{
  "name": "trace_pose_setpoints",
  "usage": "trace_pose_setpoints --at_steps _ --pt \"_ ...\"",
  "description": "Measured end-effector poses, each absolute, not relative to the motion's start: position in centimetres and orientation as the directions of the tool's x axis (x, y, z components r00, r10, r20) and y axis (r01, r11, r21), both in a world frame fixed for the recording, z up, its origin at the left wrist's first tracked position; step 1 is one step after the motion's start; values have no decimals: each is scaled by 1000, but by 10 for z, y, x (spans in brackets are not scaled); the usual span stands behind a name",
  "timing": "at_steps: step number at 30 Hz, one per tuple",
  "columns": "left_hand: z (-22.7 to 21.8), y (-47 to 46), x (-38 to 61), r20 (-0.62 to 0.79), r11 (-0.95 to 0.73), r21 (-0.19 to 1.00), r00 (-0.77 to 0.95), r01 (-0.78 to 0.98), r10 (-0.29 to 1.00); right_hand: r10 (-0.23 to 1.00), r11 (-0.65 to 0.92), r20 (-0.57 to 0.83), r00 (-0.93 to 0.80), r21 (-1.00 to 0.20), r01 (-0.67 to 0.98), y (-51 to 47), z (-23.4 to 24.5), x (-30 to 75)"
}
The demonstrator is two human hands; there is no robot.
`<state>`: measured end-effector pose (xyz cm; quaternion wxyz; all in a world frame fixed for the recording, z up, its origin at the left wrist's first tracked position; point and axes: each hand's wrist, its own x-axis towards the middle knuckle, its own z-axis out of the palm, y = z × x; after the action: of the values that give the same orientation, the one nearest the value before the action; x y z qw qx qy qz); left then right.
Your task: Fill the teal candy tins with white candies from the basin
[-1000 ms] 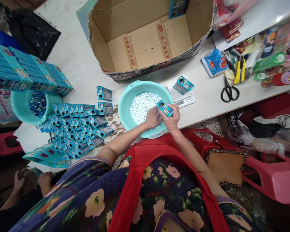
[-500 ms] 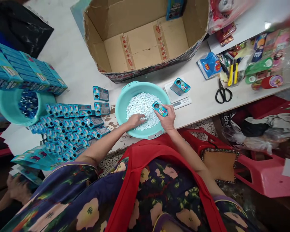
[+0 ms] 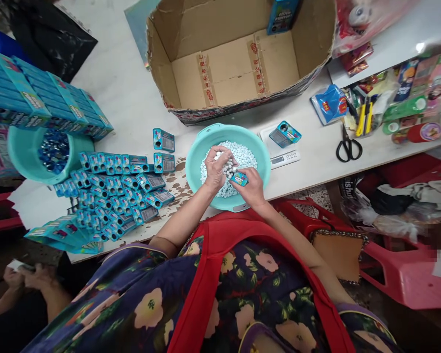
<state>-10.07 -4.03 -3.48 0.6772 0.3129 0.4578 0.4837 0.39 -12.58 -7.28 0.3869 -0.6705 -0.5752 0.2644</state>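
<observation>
My left hand [image 3: 216, 169] is cupped round a clump of small white candies [image 3: 228, 169] above a turquoise basin [image 3: 193, 162]. More loose candies [image 3: 243, 153] cover the bottom of the basin. A small blue candy box [image 3: 240, 178] is gripped by my right hand [image 3: 253, 187], close beside the clump, over the basin's near side. Right of the basin, another blue box [image 3: 285, 134] rests on a white digital scale [image 3: 285, 158].
A big open cardboard carton [image 3: 235, 73] stands behind the basin. At left are many small blue boxes [image 3: 110, 196], stacked larger boxes [image 3: 36, 103] and a second basin [image 3: 25, 166]. Scissors [image 3: 348, 147] and a yellow cutter [image 3: 364, 117] lie at right. Another person's hands [image 3: 31, 275] show lower left.
My left hand has risen from the basin with a handful of white candies and moved towards the box. My right hand has tilted the box. The view has shifted slightly.
</observation>
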Motion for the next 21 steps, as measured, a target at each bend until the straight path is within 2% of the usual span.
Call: trace_pose_setpoints --at_steps 8,21 --pt "-26 -36 -101 -327 364 857 160 -364 931 966 -37 110 235 -837 546 -120 -59 6" --pt "-14 -32 -93 -289 309 882 111 -355 951 957 -32 110 268 -878 477 -114 -41 11"
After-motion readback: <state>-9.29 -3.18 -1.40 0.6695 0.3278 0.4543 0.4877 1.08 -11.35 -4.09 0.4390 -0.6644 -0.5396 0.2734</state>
